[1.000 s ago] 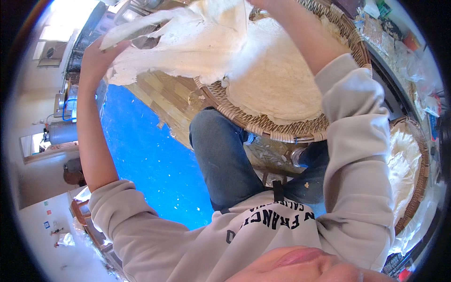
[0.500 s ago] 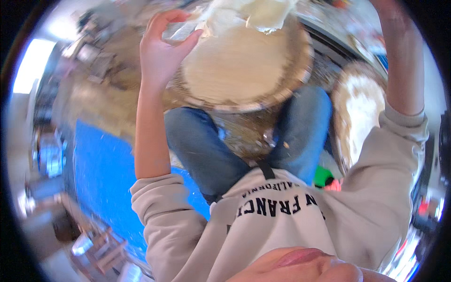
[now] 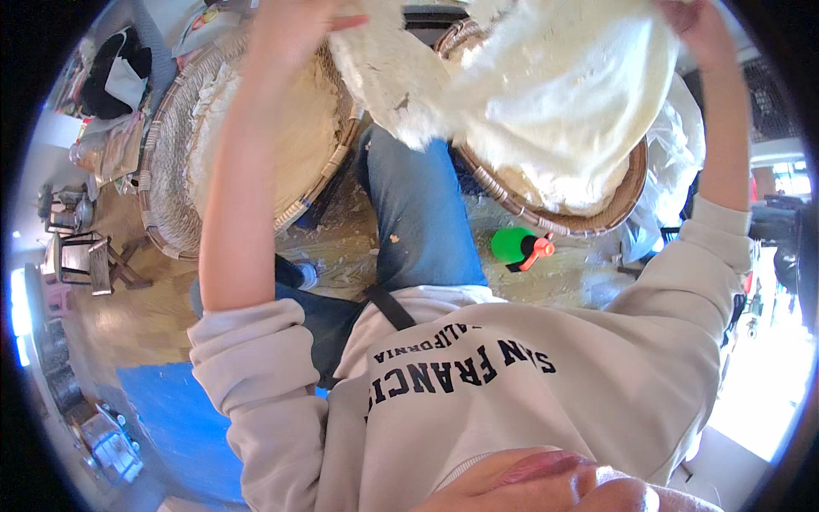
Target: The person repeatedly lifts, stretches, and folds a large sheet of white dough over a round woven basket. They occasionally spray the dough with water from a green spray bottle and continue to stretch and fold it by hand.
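A thin, cream-coloured floppy sheet (image 3: 567, 94) with ragged edges is stretched between my raised hands. My left hand (image 3: 294, 26), blurred, grips its upper left end; the fingertips partly show at the sheet's edge. My right hand (image 3: 698, 34) is closed on the upper right corner. The sheet hangs over the right round woven basket (image 3: 589, 227), hiding much of it. Similar pale, crumpled sheets (image 3: 546, 189) lie in that basket. In the left woven basket (image 3: 158, 200), beneath my left forearm, lies a broad pale layer (image 3: 303, 128).
A green spray bottle (image 3: 512, 245) with an orange head is on the wooden floor near my leg. Clear plastic (image 3: 670, 162) bunches beside the right basket. Folding stools (image 3: 111, 260) stand at the left, and a blue mat (image 3: 175, 427) lies at the lower left.
My body and view have turned right, away from the left basket. The sheet has moved with my hands and now hangs spread above the right basket. My right hand has come into fuller view.
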The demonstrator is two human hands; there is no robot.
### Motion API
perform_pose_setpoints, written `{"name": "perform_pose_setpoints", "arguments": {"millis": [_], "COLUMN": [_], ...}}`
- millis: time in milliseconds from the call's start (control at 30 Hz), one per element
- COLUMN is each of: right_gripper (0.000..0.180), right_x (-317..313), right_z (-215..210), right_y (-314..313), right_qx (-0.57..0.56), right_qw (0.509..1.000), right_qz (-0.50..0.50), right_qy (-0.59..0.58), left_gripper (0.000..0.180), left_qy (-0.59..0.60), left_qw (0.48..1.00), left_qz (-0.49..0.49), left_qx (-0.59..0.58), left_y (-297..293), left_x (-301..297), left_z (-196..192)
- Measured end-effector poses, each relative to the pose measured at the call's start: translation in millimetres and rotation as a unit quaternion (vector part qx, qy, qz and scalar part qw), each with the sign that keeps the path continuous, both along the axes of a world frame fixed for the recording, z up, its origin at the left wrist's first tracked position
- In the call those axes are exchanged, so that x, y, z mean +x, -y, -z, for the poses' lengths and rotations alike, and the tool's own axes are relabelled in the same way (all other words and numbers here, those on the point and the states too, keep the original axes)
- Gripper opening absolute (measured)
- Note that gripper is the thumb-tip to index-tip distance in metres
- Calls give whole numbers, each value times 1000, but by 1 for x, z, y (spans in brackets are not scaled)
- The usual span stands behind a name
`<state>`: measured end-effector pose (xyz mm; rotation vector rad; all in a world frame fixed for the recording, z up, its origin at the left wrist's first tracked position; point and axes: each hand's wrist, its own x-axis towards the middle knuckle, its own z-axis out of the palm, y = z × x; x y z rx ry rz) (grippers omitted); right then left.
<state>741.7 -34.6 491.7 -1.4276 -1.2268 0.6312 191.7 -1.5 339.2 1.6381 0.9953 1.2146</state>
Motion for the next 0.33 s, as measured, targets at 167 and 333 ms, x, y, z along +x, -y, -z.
{"name": "perform_pose_setpoints", "arguments": {"millis": [167, 333], "right_gripper": [29, 38], "right_x": [57, 2], "right_z": [151, 88], "right_y": [-79, -18], "right_qx": [7, 66], "right_qw": [979, 937], "right_qz": [-80, 110], "right_qy": [189, -324], "left_gripper": [26, 46], "left_qy": [-181, -227], "left_qw": [970, 950], "left_qz": [3, 97], "left_qx": [160, 191], "left_y": [-42, -111], "left_x": [103, 161], "left_z": [29, 3]}}
